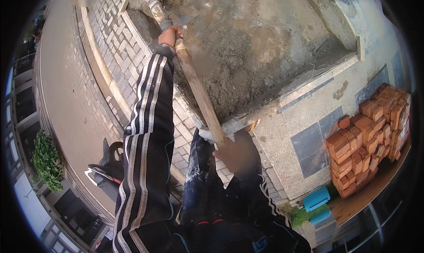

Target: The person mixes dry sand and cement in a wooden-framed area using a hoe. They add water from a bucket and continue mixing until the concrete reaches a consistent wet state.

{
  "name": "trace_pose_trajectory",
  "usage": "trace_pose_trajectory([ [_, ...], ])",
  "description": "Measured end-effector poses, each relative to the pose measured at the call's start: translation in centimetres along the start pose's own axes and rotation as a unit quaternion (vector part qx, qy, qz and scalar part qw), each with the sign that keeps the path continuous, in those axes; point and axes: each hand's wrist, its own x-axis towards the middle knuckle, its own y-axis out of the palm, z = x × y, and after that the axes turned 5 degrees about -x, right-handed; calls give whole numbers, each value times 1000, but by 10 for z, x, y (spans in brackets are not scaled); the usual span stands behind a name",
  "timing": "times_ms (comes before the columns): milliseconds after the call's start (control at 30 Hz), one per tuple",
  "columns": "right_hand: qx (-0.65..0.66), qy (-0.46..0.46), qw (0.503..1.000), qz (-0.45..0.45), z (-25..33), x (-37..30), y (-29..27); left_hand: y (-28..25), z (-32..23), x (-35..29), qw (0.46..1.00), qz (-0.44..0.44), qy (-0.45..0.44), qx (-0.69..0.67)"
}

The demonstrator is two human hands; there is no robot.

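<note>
A long wooden tool handle (198, 87) runs slantwise from my body to the far left corner of a mixing trough (318, 86). Far along it, my left hand (169, 35) is closed around the wood. Close to my body, my right hand (236, 156) grips its near end. Beyond the left hand the shaft is crusted with grey cement, and the tool's head cannot be made out clearly. Wet grey mortar (247, 63) lies spread and heaped in the trough, thickest in the middle and near corner.
A tall stack of red bricks (353, 147) stands at the right on a brown board (366, 200), beside turquoise containers (316, 198). Paving blocks (115, 32) and a kerb line the left. A parked motorcycle (108, 169) is at lower left, partly behind my sleeve.
</note>
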Motion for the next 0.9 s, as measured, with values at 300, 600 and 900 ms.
trace_pose_trajectory([
  [300, -53, 305, 950, 37, -25, -97, 29, -52, 351, -81, 916, 95, -313, 232],
  [600, -257, 185, 948, -20, -139, -254, -83, 48, 224, -289, 901, -146, -405, -50],
  [900, -321, 229, 915, -81, -354, -119, -72, 75, 142, -402, 984, -74, -146, -76],
])
